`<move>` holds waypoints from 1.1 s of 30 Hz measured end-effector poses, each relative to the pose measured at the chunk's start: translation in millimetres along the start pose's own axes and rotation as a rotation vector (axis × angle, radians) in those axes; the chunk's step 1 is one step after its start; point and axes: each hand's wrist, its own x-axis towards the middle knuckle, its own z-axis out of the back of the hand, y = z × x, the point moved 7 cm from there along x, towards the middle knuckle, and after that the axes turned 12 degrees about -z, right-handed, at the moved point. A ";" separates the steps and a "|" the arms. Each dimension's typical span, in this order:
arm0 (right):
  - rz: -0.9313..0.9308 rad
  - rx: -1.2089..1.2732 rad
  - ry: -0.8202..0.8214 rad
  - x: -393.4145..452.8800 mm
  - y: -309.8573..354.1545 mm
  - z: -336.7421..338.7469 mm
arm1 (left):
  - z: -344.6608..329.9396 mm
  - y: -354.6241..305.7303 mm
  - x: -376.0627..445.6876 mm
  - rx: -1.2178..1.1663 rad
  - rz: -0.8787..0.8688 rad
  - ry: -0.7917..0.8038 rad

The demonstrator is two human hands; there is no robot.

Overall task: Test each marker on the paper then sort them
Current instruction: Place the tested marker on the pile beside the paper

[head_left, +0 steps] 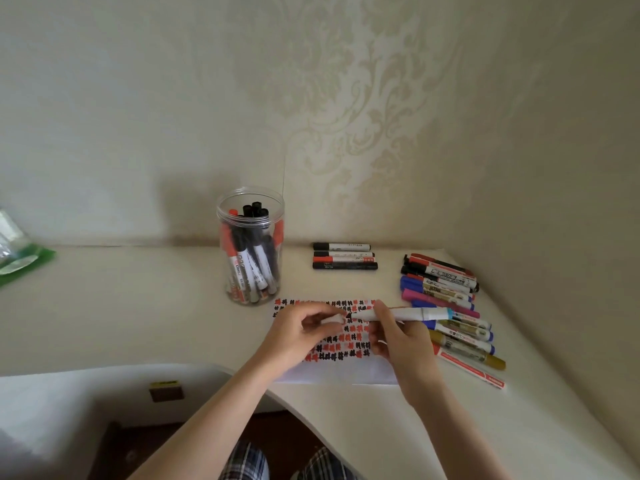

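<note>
My right hand (398,337) grips a white marker (412,314) with a light blue band, held level above the paper (343,374), its dark tip pointing left. My left hand (298,330) pinches the marker's white cap (333,319) just left of the tip. The paper is covered with rows of red and black test marks. A clear plastic jar (250,251) behind the paper holds several black and red markers. Several black and red markers (344,260) lie in a row at the back. A larger row of mixed-colour markers (446,296) lies to the right.
The cream desk (138,306) meets the patterned wall at the back and right. A green plastic packet (17,258) lies at the far left edge. The desk's curved front edge runs below my arms, with a dark floor and checked trousers beneath.
</note>
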 end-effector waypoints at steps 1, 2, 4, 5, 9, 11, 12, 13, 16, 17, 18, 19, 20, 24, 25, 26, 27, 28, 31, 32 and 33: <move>-0.001 -0.012 -0.001 -0.4 -0.4 -2.1 | 0.7 -0.4 0.0 -0.012 0.003 -0.008; 0.003 -0.021 -0.001 -0.2 -0.7 -4.0 | 1.2 0.1 0.1 -0.025 0.009 -0.015; 0.021 -0.049 -0.007 -2.3 1.7 -7.6 | 1.3 1.0 0.3 -0.042 0.014 -0.021; 0.033 -0.068 -0.009 -4.0 3.2 -9.8 | 1.2 0.7 0.2 -0.042 0.011 -0.020; 0.075 -0.120 -0.026 -7.1 3.9 -17.7 | 1.5 0.9 -0.1 -0.050 0.002 -0.025; 0.081 -0.123 -0.038 -6.8 4.7 -18.9 | 3.0 1.6 -0.2 -0.080 0.016 -0.045; 0.084 -0.120 -0.024 -5.9 5.5 -20.2 | 3.7 1.4 0.1 -0.092 0.019 -0.053; 0.082 -0.125 -0.005 -6.2 6.5 -21.9 | 4.1 1.4 0.0 -0.101 0.025 -0.058; 0.072 -0.141 0.023 -5.8 4.2 -25.9 | 4.6 3.9 -0.2 -0.075 0.019 -0.060; 0.062 -0.124 0.027 -5.7 2.3 -26.8 | 4.8 4.7 -0.4 -0.058 0.013 -0.056; 0.052 -0.104 0.033 -5.0 0.3 -27.1 | 4.4 5.1 -0.1 -0.039 0.006 -0.047; 0.041 -0.091 0.041 -4.9 -1.6 -27.0 | 3.5 5.2 0.3 -0.020 0.001 -0.032; 0.029 -0.088 0.052 -4.4 -2.9 -27.1 | 2.4 5.3 0.6 -0.007 -0.003 -0.021; -0.010 -0.084 0.074 -6.4 -7.6 -26.4 | -0.6 2.6 1.4 -0.008 -0.006 0.018; -0.012 -0.087 0.067 -7.6 -8.3 -25.7 | -1.8 2.6 1.4 -0.013 -0.004 0.031; -0.009 -0.098 0.058 -9.0 -8.7 -25.2 | -2.3 2.2 1.4 -0.016 -0.003 0.044; 0.002 -0.118 0.049 -10.9 -7.4 -24.3 | -3.2 1.7 1.4 -0.022 -0.001 0.057; 0.018 -0.133 0.058 -13.8 -4.6 -22.6 | -4.9 0.5 1.6 -0.027 0.005 0.067; 0.030 0.012 0.235 -23.1 5.1 -21.6 | -8.8 -6.4 5.1 -0.019 0.050 0.097; 0.020 0.082 0.317 -27.3 8.6 -21.7 | -9.3 -9.5 6.9 -0.011 0.058 0.104; 0.022 0.136 0.386 -32.2 12.7 -20.1 | -8.7 -12.6 8.7 -0.001 0.050 0.105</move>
